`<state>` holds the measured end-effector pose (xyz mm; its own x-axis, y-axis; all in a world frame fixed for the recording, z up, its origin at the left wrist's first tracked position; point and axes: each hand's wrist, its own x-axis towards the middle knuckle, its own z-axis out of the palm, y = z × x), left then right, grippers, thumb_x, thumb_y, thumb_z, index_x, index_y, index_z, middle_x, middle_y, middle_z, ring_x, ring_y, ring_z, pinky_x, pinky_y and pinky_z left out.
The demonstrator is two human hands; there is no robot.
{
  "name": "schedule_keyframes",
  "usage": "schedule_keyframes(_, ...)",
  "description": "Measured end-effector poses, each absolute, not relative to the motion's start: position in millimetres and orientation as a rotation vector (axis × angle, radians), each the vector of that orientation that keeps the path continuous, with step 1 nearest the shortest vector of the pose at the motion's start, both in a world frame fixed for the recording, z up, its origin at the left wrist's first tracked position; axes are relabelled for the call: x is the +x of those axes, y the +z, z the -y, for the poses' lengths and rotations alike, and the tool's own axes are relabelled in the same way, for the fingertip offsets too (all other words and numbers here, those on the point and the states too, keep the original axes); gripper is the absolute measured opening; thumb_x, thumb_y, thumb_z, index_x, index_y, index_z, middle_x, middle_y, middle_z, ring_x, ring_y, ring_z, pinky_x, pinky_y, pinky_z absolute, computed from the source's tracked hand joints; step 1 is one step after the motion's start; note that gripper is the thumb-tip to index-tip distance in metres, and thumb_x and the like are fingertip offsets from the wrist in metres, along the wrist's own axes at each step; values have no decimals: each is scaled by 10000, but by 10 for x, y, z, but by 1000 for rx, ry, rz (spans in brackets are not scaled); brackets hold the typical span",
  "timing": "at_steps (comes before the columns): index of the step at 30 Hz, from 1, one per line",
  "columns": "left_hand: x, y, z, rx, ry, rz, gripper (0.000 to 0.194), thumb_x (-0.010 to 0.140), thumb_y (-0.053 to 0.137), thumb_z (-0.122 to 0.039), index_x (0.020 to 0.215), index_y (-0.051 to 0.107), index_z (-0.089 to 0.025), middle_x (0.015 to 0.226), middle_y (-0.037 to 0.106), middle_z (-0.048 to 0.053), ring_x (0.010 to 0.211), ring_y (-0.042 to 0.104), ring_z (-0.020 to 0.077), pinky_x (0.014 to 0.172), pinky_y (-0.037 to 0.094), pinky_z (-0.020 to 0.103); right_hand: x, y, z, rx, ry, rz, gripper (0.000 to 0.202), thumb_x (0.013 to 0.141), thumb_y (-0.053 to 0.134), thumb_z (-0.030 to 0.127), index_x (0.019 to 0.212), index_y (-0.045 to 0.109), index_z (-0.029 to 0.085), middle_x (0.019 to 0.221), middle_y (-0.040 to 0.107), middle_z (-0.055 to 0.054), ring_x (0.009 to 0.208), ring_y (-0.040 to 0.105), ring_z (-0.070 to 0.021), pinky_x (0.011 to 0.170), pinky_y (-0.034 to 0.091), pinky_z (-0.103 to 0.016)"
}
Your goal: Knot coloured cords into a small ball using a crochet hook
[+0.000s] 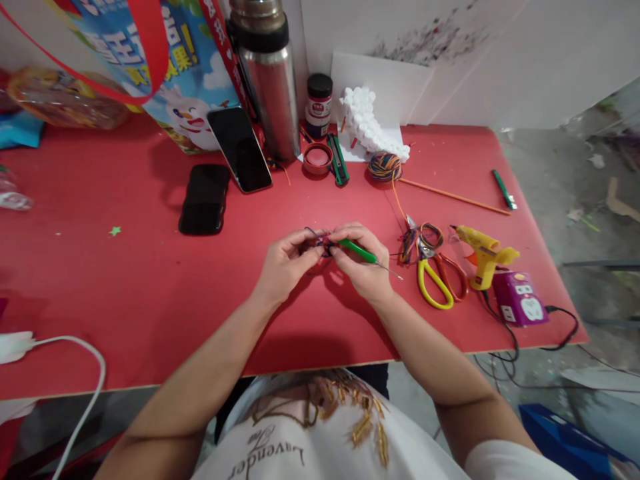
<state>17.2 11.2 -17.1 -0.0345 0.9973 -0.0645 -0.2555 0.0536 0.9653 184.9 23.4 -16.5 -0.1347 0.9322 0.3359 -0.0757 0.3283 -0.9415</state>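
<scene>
Both hands meet over the middle of the red table. My left hand (pixel 285 261) pinches a small dark multicoloured yarn piece (pixel 326 247) from its left side. On the right side, my right hand (pixel 364 261) holds the same piece and a crochet hook with a green handle (pixel 358 251), its thin metal end pointing right. To the right, a loose bundle of yarn (pixel 411 245) lies on scissors (pixel 436 283) with one yellow and one red handle. Farther back sits a yarn ball (pixel 385 167), with a strand running toward the bundle.
Two phones (pixel 204 200), a steel flask (pixel 273 87), a dark jar (pixel 319 107) and a green cutter (pixel 338 160) stand or lie behind my hands. A yellow glue gun (pixel 483 253) and purple power block (pixel 520 299) are at right. A white cable (pixel 95 353) crosses the left edge.
</scene>
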Motion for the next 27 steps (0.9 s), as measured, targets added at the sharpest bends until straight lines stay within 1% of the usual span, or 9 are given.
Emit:
schedule_keyframes(2, 190, -170, -109, 959, 1321, -1077, 161, 794, 900, -261, 953, 882, -239, 980, 814, 53, 889, 716, 171, 850, 582, 302, 1849, -174, -229, -840, 1078, 1428, 203, 929, 706, 130, 1034, 774, 290, 1041, 726, -37, 1035, 695, -193, 978, 577, -378)
schedule_keyframes(7, 210, -112, -95, 999, 1322, -1156, 26, 793, 888, -228, 798, 864, -218, 765, 770, 19, 683, 645, 117, 678, 526, 245, 1852, -165, -204, -835, 1124, 1427, 253, 942, 703, 122, 1097, 769, 310, 1085, 679, -34, 986, 673, -175, 886, 571, -343)
schedule_keyframes(10, 200, -117, -100, 874, 1326, -1156, 80, 736, 910, -226, 787, 850, -210, 783, 787, 24, 685, 686, 131, 670, 564, 250, 1871, -148, -206, -860, 1156, 1426, 210, 935, 722, 160, 1080, 782, 299, 1073, 699, -40, 1016, 682, -194, 922, 574, -361)
schedule_keyframes(12, 180, -137, -111, 788, 1247, -1120, 144, 739, 914, -291, 834, 845, -208, 760, 775, 26, 620, 685, 150, 576, 567, 268, 1888, -146, -219, -880, 1198, 1399, 184, 928, 730, 178, 1058, 792, 293, 1052, 731, -36, 1030, 696, -202, 967, 573, -373)
schedule_keyframes(16, 130, -150, -139, 704, 1132, -992, 226, 805, 872, -402, 829, 833, -181, 694, 714, 28, 494, 536, 100, 441, 456, 229, 1906, -176, -247, -912, 1267, 1266, 166, 915, 739, 195, 1040, 798, 286, 1036, 776, -24, 1005, 717, -201, 974, 570, -373)
schedule_keyframes(20, 100, -131, -146, 707, 1195, -878, 261, 828, 841, -415, 878, 871, -160, 697, 732, 60, 526, 508, 81, 477, 410, 201, 1905, -209, -255, -937, 1230, 1225, 175, 890, 756, 187, 1015, 810, 297, 1046, 776, -24, 1030, 713, -211, 1001, 560, -381)
schedule_keyframes(22, 96, -136, -138, 699, 1158, -838, 259, 771, 898, -365, 961, 887, -188, 782, 789, 72, 581, 608, 109, 536, 485, 217, 1908, -210, -254, -926, 1216, 1237, 189, 892, 760, 180, 1016, 819, 310, 1055, 767, -20, 1044, 704, -207, 1009, 550, -374)
schedule_keyframes(24, 96, -154, -129, 717, 1128, -820, 352, 687, 965, -261, 1030, 889, -237, 936, 833, 66, 723, 718, 149, 661, 578, 244, 1916, -198, -255, -905, 1219, 1250, 199, 905, 752, 180, 1023, 823, 324, 1057, 756, -17, 1046, 697, -203, 1001, 545, -367)
schedule_keyframes(27, 93, -188, -118, 777, 1134, -832, 465, 648, 999, -180, 1089, 883, -275, 1078, 836, 51, 879, 752, 155, 799, 602, 245, 1938, -158, -262, -899, 1201, 1287, 195, 916, 732, 185, 1015, 827, 325, 1045, 747, -24, 1041, 691, -207, 991, 550, -372)
